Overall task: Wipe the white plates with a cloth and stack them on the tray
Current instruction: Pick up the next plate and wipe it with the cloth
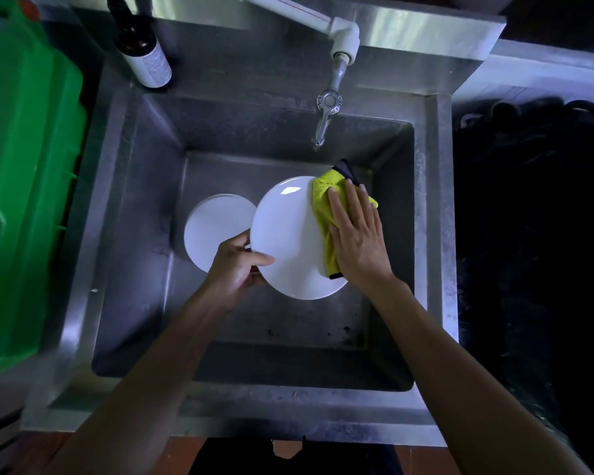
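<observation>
Head view, looking straight down into a square stainless steel sink (429,214). Left hand (235,267) is gripping the lower-left rim of a round white ceramic plate (285,234), thumb lying on the top face, fingers curled under the edge. Plate is being held above the sink basin, tilted slightly, not resting on the floor of it. Right hand (357,238) is lying flat with fingers straight and together, pressing a yellow-green microfibre cloth with dark trim (323,207) onto the right side of the plate. Cloth is overhanging the plate's right rim, dark corner sticking out past the fingertips.

More round white plates (216,224) are sitting stacked on the sink bottom just left of the held one, partly hidden by it and by the left hand; count is unclear.

Chrome tap (326,114) is hanging over the back of the basin from a white pipe (306,15). Dark brown bottle with a white label (141,46) is standing on the back-left corner of the sink rim. Large green plastic container (24,186) is sitting to the left of the sink. Dark area on the right is too dim to read.
</observation>
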